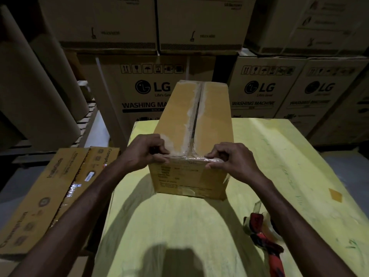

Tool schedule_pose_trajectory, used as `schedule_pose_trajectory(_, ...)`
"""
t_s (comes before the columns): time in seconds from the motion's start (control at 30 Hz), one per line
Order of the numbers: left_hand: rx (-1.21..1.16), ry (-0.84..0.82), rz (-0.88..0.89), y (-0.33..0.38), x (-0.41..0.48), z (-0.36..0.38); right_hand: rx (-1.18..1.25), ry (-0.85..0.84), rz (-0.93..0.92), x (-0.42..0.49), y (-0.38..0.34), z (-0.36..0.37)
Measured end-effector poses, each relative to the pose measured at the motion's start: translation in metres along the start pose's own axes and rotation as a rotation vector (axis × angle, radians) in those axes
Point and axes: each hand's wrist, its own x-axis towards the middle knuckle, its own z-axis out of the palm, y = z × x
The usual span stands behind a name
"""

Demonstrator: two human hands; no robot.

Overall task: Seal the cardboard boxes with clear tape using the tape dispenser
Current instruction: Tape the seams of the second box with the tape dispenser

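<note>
1. Cardboard box (191,120) stands on the yellow-covered table (179,226), midway between the left and right edges and closer to the far edge. Its long axis runs straight away from the person, short end facing them.
2. Centre seam (196,116) follows that axis along the top. Flaps are closed, with whitish torn patches either side. Cannot tell whether fresh tape covers its whole length.
3. A glossy strip of clear tape (187,157) lies crosswise over the near top edge of the box.
4. Left hand (147,151): fingers curled, pinching the strip's left end against the box edge, fingers on top and thumb beneath. Right hand (229,158): the same grip at the right end. Neither hand is free.
5. Tape dispenser (263,234), red and black, lies on the table towards the near right corner, well apart from the box and partly hidden by the right forearm. Nobody holds it.
6. Key relation: the dispenser sits nearer the person than the right hand and on that arm's side, so the left would have to cross over. Judgement: the right hand is the natural one to draw back for it while the left steadies the box.
7. Judgement: the step in hand is pressing down the end strip.
8. Second box (56,188) lies beyond the table's left edge, lower, with shiny tape on its seam. LG cartons (151,90) are stacked past the far edge.
</note>
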Motion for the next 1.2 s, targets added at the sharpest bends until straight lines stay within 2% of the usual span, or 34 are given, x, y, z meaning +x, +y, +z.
schedule_pose_trajectory(0.1,-0.107,0.057,-0.038,-0.011,-0.010,-0.005,0.099,0.028,0.044,-0.007,0.010,-0.003)
schedule_pose_trajectory(0.23,-0.115,0.075,-0.060,-0.012,-0.015,0.000,0.156,0.031,0.050,-0.012,0.009,0.004)
schedule_pose_trajectory(0.37,0.059,0.003,-0.038,-0.019,-0.035,-0.026,0.227,-0.176,0.033,-0.018,0.017,-0.033)
schedule_pose_trajectory(0.43,0.103,-0.123,-0.074,-0.030,-0.043,-0.046,0.109,-0.248,0.028,-0.022,0.026,-0.062)
schedule_pose_trajectory(0.5,0.196,-0.245,-0.110,-0.040,-0.042,-0.053,-0.186,-0.349,0.004,-0.019,0.033,-0.078)
schedule_pose_trajectory(0.57,0.306,-0.284,-0.087,-0.041,-0.032,-0.046,-0.514,-0.420,-0.068,-0.010,0.031,-0.073)
schedule_pose_trajectory(0.6,0.319,-0.273,-0.062,-0.040,-0.025,-0.041,-0.600,-0.430,-0.114,-0.006,0.028,-0.065)
schedule_pose_trajectory(0.7,0.242,-0.194,-0.024,-0.037,-0.008,-0.033,-0.597,-0.408,-0.186,0.005,0.025,-0.042)
schedule_pose_trajectory(0.83,0.233,-0.269,-0.075,-0.034,0.007,-0.037,-0.539,-0.377,-0.184,0.014,0.025,-0.030)
schedule_pose_trajectory(1.1,0.599,-0.327,-0.034,-0.014,0.030,-0.030,-0.554,-0.300,-0.201,0.026,0.021,-0.022)
schedule_pose_trajectory(1.2,0.646,-0.316,-0.027,-0.014,0.032,-0.026,-0.490,-0.249,-0.167,0.022,0.030,-0.017)
